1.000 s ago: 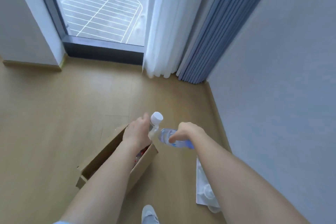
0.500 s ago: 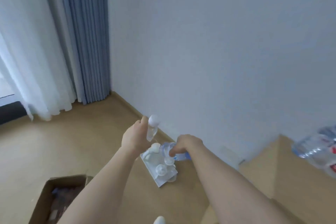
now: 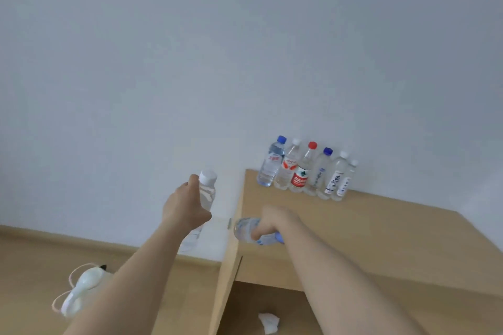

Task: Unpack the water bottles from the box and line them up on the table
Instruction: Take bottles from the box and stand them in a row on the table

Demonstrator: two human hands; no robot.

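Water bottles point(image 3: 298, 174), seemingly six on table point(image 3: 381, 239), left hand point(image 3: 185, 207) one, right hand point(image 3: 275, 221) one

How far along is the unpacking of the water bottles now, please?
Done: six bottles stand in a row on the table, against the wall. In hand: the left hand holds a white-capped bottle upright, and the right hand holds a second bottle on its side near the table edge. Left: add these two to the row. The box is out of view, so more may remain.
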